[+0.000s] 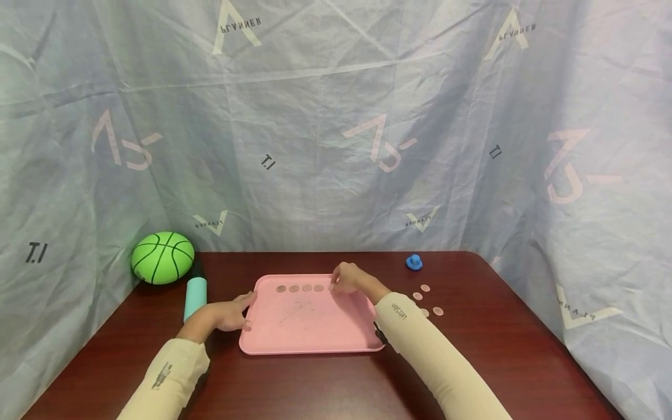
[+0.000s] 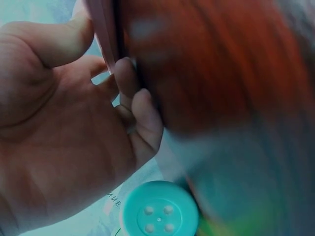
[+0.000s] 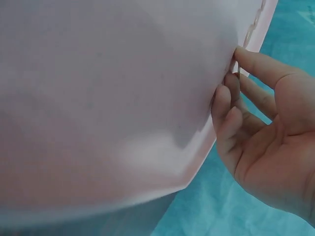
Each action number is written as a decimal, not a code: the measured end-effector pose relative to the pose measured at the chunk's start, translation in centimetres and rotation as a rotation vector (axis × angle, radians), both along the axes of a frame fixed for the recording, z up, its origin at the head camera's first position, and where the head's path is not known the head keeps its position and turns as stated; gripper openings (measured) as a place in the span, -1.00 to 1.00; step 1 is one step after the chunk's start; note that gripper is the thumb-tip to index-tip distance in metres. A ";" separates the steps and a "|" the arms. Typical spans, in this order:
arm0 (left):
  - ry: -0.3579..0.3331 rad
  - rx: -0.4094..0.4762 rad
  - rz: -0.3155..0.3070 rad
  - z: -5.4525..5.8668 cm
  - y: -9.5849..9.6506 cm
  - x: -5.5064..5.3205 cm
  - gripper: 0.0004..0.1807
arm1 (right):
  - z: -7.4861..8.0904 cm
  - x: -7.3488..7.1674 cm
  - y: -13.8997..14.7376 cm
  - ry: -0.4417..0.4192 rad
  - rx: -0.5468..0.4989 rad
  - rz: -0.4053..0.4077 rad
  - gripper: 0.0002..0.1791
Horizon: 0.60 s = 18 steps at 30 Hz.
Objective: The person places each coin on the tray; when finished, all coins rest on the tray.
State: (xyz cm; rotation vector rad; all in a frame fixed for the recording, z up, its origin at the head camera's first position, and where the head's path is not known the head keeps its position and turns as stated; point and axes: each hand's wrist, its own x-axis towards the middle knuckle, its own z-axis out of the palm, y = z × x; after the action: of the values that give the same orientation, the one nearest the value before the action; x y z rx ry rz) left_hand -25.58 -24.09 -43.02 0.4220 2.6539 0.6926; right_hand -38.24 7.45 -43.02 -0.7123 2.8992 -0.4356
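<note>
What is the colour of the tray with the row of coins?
Pink; the tray shows best in the head view.

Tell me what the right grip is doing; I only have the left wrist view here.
Observer: The right grip pinches a coin near the far edge of the pink tray.
Operator: Anything lined up beside it?
Observer: Yes, four coins form a row on the tray, left of that one.
Operator: And are any coins off the tray?
Observer: Yes, at least four loose coins lie on the table, right of the tray.
</note>
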 end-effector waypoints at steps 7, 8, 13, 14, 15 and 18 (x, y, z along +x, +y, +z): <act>-0.008 -0.001 -0.024 -0.2 -0.2 0.0 -0.02 | -0.5 0.0 0.1 -0.021 -0.052 -0.027 -0.80; -0.009 0.012 -0.019 -0.2 -0.1 0.0 -0.02 | -0.5 0.0 0.1 -0.025 -0.057 -0.029 -0.80; -0.014 0.005 -0.002 -0.1 0.1 0.0 -0.03 | -0.5 0.0 0.3 -0.044 -0.082 -0.040 -0.81; -0.016 0.018 0.008 0.0 0.1 0.0 -0.03 | -0.5 0.0 0.3 -0.048 -0.087 -0.041 -0.81; -0.015 0.010 0.011 0.0 0.2 0.0 -0.03 | -0.5 0.0 0.3 -0.047 -0.091 -0.039 -0.82; -0.015 0.007 0.022 0.0 0.2 0.0 -0.03 | -0.5 0.0 0.3 -0.045 -0.102 -0.032 -0.82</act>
State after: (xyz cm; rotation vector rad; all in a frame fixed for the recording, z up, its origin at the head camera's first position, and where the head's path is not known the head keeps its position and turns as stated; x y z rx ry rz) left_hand -25.57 -23.90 -42.99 0.3887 2.6470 0.7099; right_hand -38.25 7.71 -43.48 -0.6611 2.8671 -0.5985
